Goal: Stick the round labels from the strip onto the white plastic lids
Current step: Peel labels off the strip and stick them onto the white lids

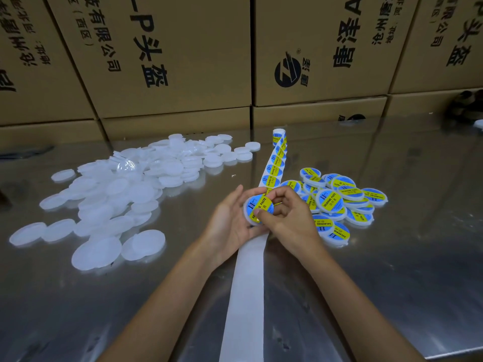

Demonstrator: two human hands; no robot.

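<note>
I see the left hand (230, 218) cupping a white plastic lid (257, 209) from the left, fingers curled round its rim, just above the steel table (392, 257). The right hand (290, 212) pinches the lid's near edge, thumb pressing on a round label (261, 205), blue with a yellow band reading SOLDERING PASTE. The label strip (274, 165) runs from the hands to the far side; its bare white backing (248, 283) trails near. Plain lids (117, 194) lie heaped left, labelled lids (339, 199) right, cardboard boxes (170, 56) behind.
</note>
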